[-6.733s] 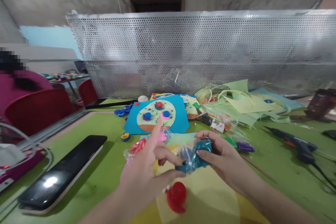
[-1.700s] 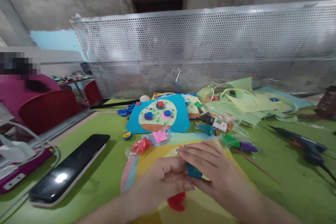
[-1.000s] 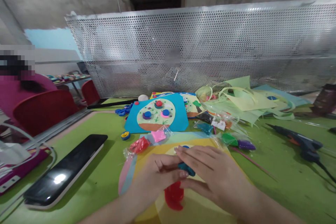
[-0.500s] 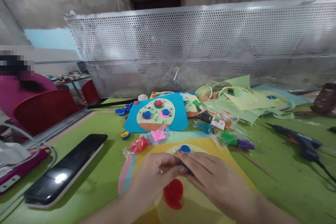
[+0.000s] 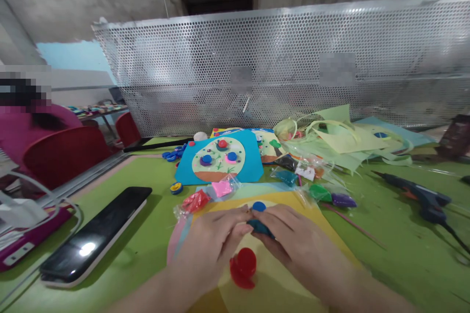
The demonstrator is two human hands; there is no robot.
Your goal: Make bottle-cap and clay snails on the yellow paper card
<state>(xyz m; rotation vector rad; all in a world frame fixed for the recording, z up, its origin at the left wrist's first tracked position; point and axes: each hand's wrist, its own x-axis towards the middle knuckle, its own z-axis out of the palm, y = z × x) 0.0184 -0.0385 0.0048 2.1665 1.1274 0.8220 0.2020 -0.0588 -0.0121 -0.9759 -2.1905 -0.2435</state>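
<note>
Left hand (image 5: 211, 242): curled, thumb and fingertips gripping one end of the teal lump (image 5: 261, 228) over the middle of the yellow sheet (image 5: 312, 201).
Right hand (image 5: 304, 249): bent fingers cupped over the lump's other end; we judge that the paired grip steadies a small, soft piece while pressing it.
Lump: between both hands, above the yellow sheet; fingers hide its underside, so we cannot tell whether it touches the paper.
Blue cap (image 5: 259, 206): on the far half of the yellow sheet, just beyond the fingertips.
Red cap piece (image 5: 244, 266): on the sheet's near half, between the forearms, where we think the fingers leave it undisturbed.
Packets: red (image 5: 196, 201) and pink (image 5: 222, 188) by the sheet's far left corner, green (image 5: 319, 192) and purple (image 5: 344, 200) by its far right; we suppose this keeps colours within reach.
Blue card (image 5: 255, 166): beyond the yellow sheet, its decorated face easy for us to see.
Glue gun (image 5: 418, 198): well right of the yellow sheet, we suppose to keep its nozzle off the paper.
</note>
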